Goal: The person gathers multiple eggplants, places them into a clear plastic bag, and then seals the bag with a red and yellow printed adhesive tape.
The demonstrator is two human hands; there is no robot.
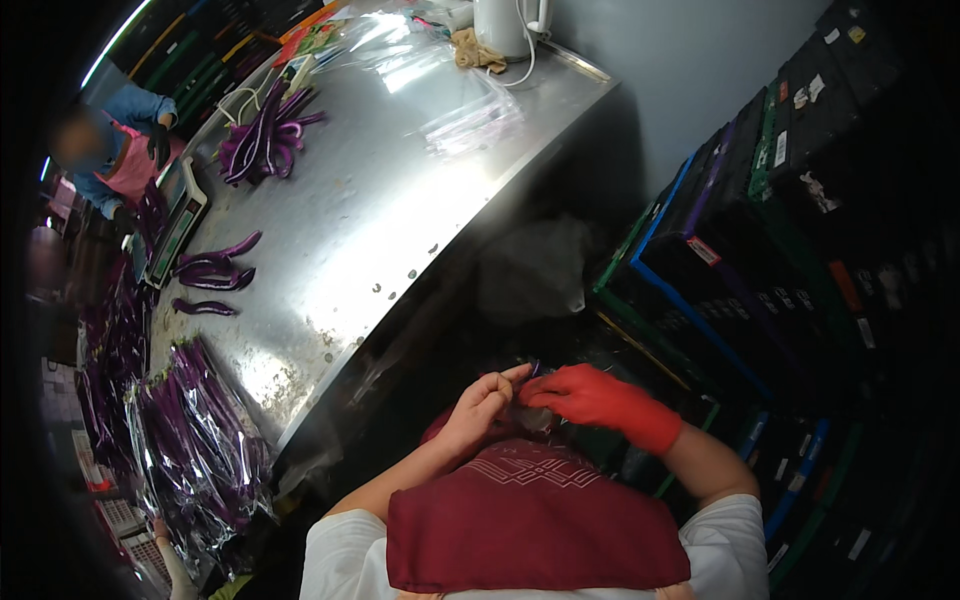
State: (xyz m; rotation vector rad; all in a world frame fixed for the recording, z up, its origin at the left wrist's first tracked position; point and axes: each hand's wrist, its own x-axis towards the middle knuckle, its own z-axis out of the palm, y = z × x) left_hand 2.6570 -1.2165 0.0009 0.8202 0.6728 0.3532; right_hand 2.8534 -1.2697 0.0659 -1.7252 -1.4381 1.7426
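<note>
Close together in front of my maroon apron (536,517) are my two hands. My left hand (486,401) is bare, with its fingers curled and the index finger reaching toward the right hand. A red rubber glove (652,424) covers my right hand (581,397), whose fingers bend down toward the left fingertips. A small purple bit (535,367) shows by the fingertips; whether either hand grips it is unclear. Below the right fingers is a pale, blurred patch, too indistinct to name.
Left of me stands a steel table (360,202) with loose eggplants (214,270), an eggplant pile (266,139), bagged eggplants (202,442), a scale (176,221), plastic bags (472,124) and a white kettle (506,26). A co-worker (127,142) is behind the scale. Stacked crates (720,217) rise at right.
</note>
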